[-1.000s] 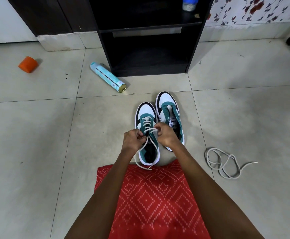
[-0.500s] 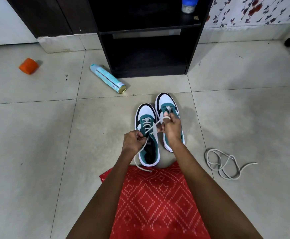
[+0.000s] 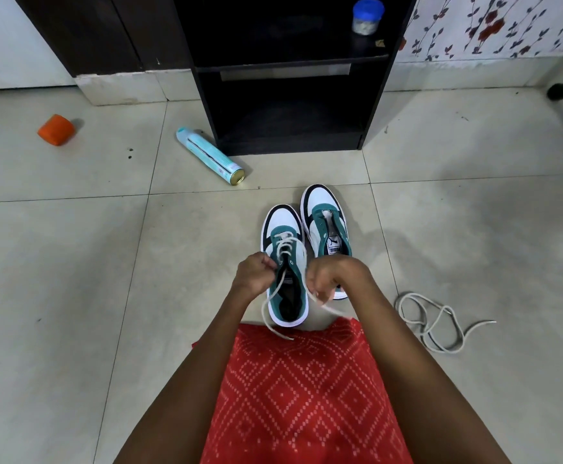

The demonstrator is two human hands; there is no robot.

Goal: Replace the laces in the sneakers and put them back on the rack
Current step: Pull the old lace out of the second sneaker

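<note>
**White lace (image 3: 285,243) half threaded, both ends held**

Two teal-and-white sneakers stand just in front of the one black rack (image 3: 290,139), toes pointing at it. The left hand (image 3: 256,274) and right hand (image 3: 332,277) each pinch one end of the lace on the laced sneaker (image 3: 281,222). Its open eyelets lie between the hands, on the side away from the rack. The bare sneaker (image 3: 323,209) waits alongside. A second lace (image 3: 440,324) lies loose, nearer the right hand.
</note>
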